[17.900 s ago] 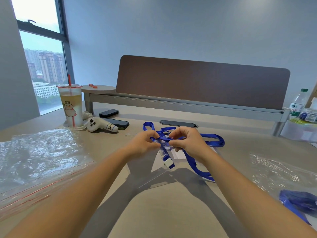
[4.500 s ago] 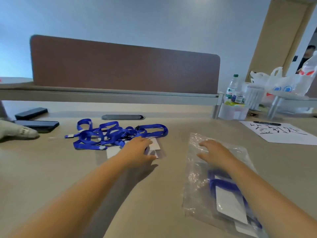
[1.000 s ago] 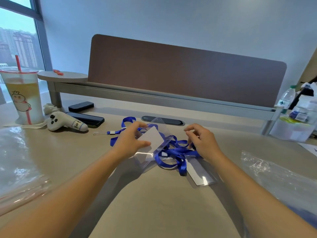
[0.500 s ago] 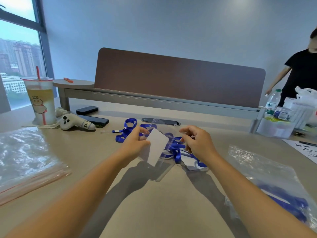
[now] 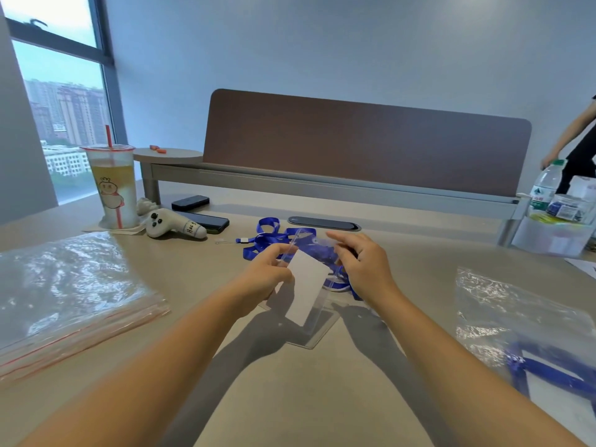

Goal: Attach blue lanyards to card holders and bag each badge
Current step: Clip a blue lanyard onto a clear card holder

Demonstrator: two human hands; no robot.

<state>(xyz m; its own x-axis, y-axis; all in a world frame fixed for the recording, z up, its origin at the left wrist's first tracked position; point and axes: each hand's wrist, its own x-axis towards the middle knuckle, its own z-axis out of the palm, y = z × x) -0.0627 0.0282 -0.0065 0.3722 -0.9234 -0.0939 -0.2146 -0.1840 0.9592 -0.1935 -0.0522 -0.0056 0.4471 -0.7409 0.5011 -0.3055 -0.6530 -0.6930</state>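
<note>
My left hand (image 5: 265, 276) grips a clear card holder (image 5: 304, 290) with a white card inside, lifted off the table and tilted. My right hand (image 5: 362, 264) is at the holder's upper right edge with its fingers curled; whether it pinches the holder or a lanyard is hidden. A tangle of blue lanyards (image 5: 267, 238) lies on the table just beyond both hands. Another clear card holder (image 5: 317, 338) lies flat under the lifted one. At the right, a clear bag (image 5: 503, 317) holds a finished badge with a blue lanyard (image 5: 548, 372).
A stack of clear zip bags (image 5: 64, 291) lies at the left. A drink cup (image 5: 111, 185), a white controller (image 5: 172, 225) and two phones (image 5: 200, 211) sit behind. A brown divider (image 5: 354, 140) runs across the back. Bottles and a tub (image 5: 554, 214) stand far right, beside a person (image 5: 577, 146).
My left hand has raised the card holder and turned it more upright. My right hand has moved in to the holder's upper edge. The view has tilted up slightly.
</note>
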